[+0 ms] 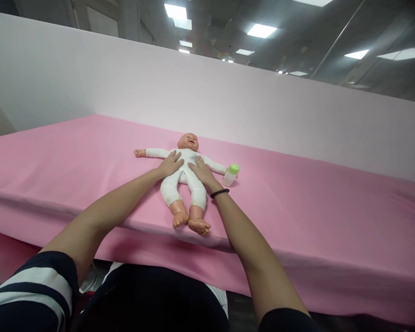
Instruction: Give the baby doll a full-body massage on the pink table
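A baby doll with a white cloth body lies on its back, head toward the wall and bare feet toward me. Flat on the left side of its torso rests my left hand, fingers spread. My right hand lies on the other side of the torso, also with its fingers stretched out; a dark beaded bracelet circles that wrist. Beside the doll's arm on the right stands a small translucent bottle with a green cap, slightly tilted in view. Neither hand touches the bottle.
A pink cloth covers the table and hangs over its front edge, close to the doll's feet. Behind the table runs a white wall, with dark glass reflecting ceiling lights above it.
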The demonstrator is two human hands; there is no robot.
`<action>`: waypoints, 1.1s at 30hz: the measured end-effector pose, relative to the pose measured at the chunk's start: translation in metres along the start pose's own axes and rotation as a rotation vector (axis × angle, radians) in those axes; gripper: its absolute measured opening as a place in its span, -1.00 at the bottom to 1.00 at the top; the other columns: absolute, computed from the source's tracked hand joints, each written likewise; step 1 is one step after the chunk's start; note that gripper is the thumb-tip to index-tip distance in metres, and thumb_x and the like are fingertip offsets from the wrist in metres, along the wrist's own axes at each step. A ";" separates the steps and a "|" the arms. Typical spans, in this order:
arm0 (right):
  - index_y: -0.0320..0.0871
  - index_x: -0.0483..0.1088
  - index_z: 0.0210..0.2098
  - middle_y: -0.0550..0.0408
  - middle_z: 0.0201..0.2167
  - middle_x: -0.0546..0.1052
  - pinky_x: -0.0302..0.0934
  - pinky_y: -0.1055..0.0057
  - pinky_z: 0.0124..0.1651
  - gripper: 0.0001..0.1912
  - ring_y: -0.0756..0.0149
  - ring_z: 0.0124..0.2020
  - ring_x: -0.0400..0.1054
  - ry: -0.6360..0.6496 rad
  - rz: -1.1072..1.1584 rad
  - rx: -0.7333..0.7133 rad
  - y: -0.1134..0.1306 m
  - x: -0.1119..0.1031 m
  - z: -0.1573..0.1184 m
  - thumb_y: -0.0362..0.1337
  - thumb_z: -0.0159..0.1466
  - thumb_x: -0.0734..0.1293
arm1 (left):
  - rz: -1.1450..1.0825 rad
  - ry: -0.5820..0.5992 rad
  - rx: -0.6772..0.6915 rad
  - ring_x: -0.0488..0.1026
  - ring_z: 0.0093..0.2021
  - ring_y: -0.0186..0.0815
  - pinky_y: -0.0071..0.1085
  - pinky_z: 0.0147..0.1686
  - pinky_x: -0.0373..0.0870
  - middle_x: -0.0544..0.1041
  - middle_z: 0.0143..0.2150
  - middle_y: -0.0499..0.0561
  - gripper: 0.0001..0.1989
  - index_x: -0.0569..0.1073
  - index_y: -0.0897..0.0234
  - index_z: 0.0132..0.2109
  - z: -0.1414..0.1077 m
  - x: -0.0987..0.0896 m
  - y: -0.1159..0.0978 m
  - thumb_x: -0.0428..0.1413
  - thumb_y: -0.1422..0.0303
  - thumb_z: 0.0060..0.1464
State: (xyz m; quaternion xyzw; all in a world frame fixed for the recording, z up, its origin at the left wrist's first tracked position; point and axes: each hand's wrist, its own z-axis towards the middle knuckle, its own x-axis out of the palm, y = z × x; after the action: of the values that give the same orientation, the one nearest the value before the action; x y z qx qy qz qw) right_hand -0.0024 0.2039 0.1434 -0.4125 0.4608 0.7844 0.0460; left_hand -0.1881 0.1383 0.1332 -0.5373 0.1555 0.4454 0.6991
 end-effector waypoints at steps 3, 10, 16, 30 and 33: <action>-0.33 0.47 0.18 -0.28 0.26 0.43 0.12 0.00 0.39 -0.43 -0.14 0.32 0.30 -0.143 -0.072 -0.067 0.002 0.000 -0.001 -0.02 0.36 0.32 | 0.014 -0.055 0.052 0.48 0.18 0.01 -0.11 0.22 0.34 0.57 0.15 0.26 -0.58 0.59 0.34 0.01 -0.006 -0.005 -0.005 -0.04 0.19 0.26; -0.16 0.62 -0.04 -0.03 0.01 0.63 0.32 0.17 0.26 -0.73 0.08 0.10 0.51 -0.217 0.041 -0.251 -0.003 0.004 0.005 -0.23 0.33 0.37 | -0.014 -0.072 0.237 0.55 -0.30 -0.21 -0.29 -0.14 0.47 0.66 -0.33 0.07 -0.60 0.62 0.32 -0.28 -0.012 -0.009 -0.013 -0.05 0.23 0.29; -0.18 0.43 0.28 0.00 0.33 0.37 0.01 0.22 0.48 -0.52 0.22 0.41 0.20 -0.025 0.115 -0.304 -0.013 0.006 0.010 -0.18 0.43 0.25 | -0.094 0.051 0.348 0.43 0.29 -0.13 -0.23 0.34 0.29 0.54 0.24 0.07 -0.53 0.55 0.28 0.19 -0.005 -0.005 -0.006 -0.05 0.33 0.24; -0.33 0.37 0.29 -0.28 0.37 0.30 -0.02 0.05 0.47 -0.37 -0.07 0.43 0.15 -0.118 -0.079 -0.069 -0.004 0.003 0.005 -0.04 0.38 0.26 | 0.166 0.009 0.020 0.33 0.36 0.06 -0.11 0.26 0.29 0.43 0.32 0.24 -0.46 0.43 0.27 0.26 -0.007 -0.008 -0.009 -0.09 0.08 0.33; -0.23 0.60 -0.04 -0.20 0.02 0.61 0.23 0.04 0.30 -0.61 -0.08 0.13 0.47 -0.233 -0.112 -0.113 0.002 0.001 -0.001 -0.11 0.36 0.28 | 0.210 -0.043 0.050 0.57 -0.01 -0.02 -0.19 0.01 0.41 0.65 -0.07 0.21 -0.57 0.59 0.27 -0.10 -0.013 -0.012 -0.018 -0.10 0.13 0.32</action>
State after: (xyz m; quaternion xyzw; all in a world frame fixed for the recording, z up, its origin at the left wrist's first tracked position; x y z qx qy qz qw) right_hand -0.0033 0.2018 0.1440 -0.3454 0.3839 0.8479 0.1198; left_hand -0.1771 0.1210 0.1479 -0.4908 0.2069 0.5236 0.6649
